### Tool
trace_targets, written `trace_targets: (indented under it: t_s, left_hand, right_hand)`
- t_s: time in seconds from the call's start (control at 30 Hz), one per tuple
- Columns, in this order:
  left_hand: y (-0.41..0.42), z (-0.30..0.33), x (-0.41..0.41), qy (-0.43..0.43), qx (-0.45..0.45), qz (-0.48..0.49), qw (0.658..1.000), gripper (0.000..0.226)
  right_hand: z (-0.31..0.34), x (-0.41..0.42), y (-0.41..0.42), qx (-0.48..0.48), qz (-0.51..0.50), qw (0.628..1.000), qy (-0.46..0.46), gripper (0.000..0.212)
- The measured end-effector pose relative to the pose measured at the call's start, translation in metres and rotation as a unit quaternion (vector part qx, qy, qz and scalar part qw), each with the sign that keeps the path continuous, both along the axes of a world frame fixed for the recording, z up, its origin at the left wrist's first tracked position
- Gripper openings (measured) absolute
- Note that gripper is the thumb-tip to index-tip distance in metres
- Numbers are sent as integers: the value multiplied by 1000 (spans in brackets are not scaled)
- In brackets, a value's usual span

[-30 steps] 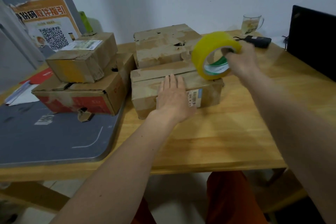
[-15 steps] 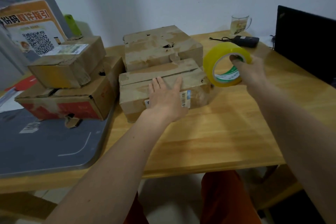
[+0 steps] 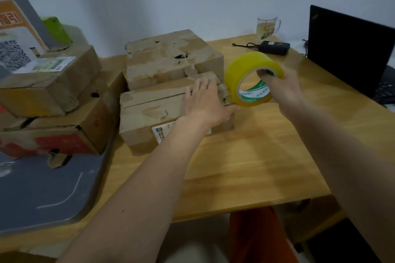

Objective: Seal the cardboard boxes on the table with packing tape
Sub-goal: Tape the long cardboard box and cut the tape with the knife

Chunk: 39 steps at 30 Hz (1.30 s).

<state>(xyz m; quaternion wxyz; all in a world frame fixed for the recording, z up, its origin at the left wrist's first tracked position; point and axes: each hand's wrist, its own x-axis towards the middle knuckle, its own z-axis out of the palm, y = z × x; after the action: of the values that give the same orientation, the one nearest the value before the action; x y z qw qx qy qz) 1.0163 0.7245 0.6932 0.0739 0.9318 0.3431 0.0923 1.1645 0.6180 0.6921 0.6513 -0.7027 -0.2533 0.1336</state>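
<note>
Four cardboard boxes sit on our wooden table [image 3: 245,166]. Our left hand [image 3: 205,102] lies flat, fingers straight, on the nearest box [image 3: 149,113]; our right hand [image 3: 282,89] grips the yellow tape roll [image 3: 252,77] just beside that box's right end.
</note>
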Motion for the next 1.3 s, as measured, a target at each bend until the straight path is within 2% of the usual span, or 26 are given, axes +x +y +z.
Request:
trace_targets:
  t_s: [0.2, 0.5, 0.57, 0.67, 0.83, 0.93, 1.0, 1.07, 1.1, 1.23, 1.3]
  left_hand:
    - [4, -4, 1, 8, 11, 3, 1000, 92]
    - [6, 1, 3, 34, -18, -5, 999, 84]
    - [4, 1, 2, 48, -14, -8, 999, 83]
    - [4, 0, 2, 60, -6, -17, 998, 81]
    - [7, -3, -1, 85, 10, -48, 995, 79]
    - [9, 0, -6, 103, -8, -87, 991, 101]
    - [1, -2, -11, 107, 72, -105, 986, 108]
    - [-18, -11, -14, 117, 170, -120, 971, 104]
    - [-27, -15, -14, 121, 182, -120, 968, 102]
    - [-40, -13, -2, 134, 143, -82, 977, 82]
    - [-37, -10, -4, 137, 136, -75, 978, 84]
  right_hand:
    - [7, 8, 0, -18, -4, 995, -100, 12]
    - [3, 17, 0, -27, 13, 991, -133, 9]
    - [-1, 19, -1, -40, 19, 992, -120, 17]
    - [-10, 22, 0, -63, 25, 995, -80, 3]
    - [-21, 22, 6, -69, 21, 996, -47, 11]
    - [-31, 19, 9, -59, 3, 998, -14, 19]
    - [-35, 18, 10, -53, -5, 999, -3, 20]
    - [-37, 19, 11, -56, -9, 998, 0, 17]
    - [-37, 21, 12, -57, -13, 998, 0, 15]
    - [-38, 20, 15, -58, -34, 998, -1, 11]
    - [-38, 17, 14, -64, -39, 997, -1, 10]
